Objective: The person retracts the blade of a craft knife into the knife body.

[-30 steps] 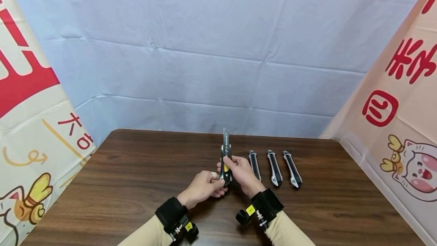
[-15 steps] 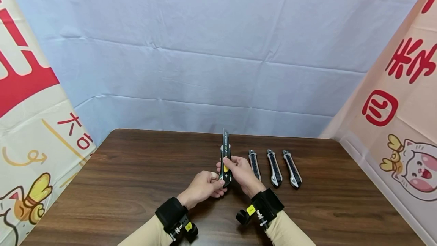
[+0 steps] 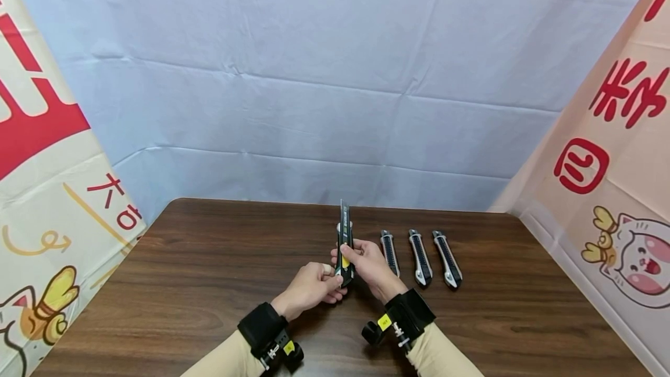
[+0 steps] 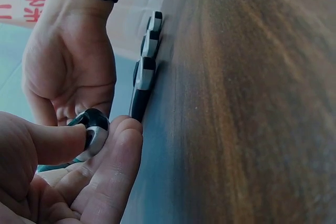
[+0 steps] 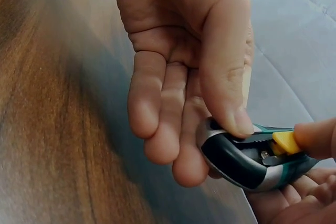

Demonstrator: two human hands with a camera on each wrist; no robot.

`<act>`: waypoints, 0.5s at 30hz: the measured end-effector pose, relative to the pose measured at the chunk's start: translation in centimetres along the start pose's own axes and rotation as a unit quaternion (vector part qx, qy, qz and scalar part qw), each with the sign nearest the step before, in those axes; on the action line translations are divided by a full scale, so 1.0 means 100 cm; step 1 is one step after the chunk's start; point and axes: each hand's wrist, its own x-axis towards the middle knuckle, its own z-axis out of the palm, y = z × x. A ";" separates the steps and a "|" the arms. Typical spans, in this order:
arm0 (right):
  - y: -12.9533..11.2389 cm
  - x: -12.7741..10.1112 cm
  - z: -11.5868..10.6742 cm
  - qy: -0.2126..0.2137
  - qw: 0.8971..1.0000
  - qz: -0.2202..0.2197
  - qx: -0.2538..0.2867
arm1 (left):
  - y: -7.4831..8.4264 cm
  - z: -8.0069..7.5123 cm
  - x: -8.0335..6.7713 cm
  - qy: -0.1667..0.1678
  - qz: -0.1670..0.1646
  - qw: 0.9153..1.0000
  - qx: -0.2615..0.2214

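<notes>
A black and green utility knife (image 3: 345,238) stands upright over the table's middle, its blade (image 3: 344,214) pushed out and pointing up. My left hand (image 3: 327,284) pinches the knife's rounded rear end (image 4: 95,128) between thumb and fingers. My right hand (image 3: 358,255) grips the body higher up. In the right wrist view its thumb (image 5: 315,137) rests on the yellow slider (image 5: 286,142), and the left hand (image 5: 173,77) fills the frame's top. The knife (image 5: 247,158) lies across both hands there.
Three more utility knives (image 3: 420,256) lie side by side on the dark wooden table (image 3: 209,284), just right of my hands; the left wrist view shows them in a row (image 4: 143,77). Cloth banners close off the left, right and back.
Both hands stay where they were. The blade tip sits slightly lower than a second ago, and the yellow slider looks a touch lower too.
</notes>
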 end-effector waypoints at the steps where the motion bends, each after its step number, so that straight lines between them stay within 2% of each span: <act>1: 0.000 0.000 0.000 0.000 1.000 0.001 0.002 | 0.000 0.000 0.000 0.000 -0.001 1.000 0.000; 9: 0.000 0.000 0.000 -0.007 1.000 -0.005 -0.006 | 0.000 -0.002 -0.001 -0.001 -0.004 1.000 0.003; 15: -0.003 0.000 -0.002 -0.003 1.000 -0.002 -0.006 | 0.002 -0.003 0.000 -0.002 -0.015 1.000 -0.012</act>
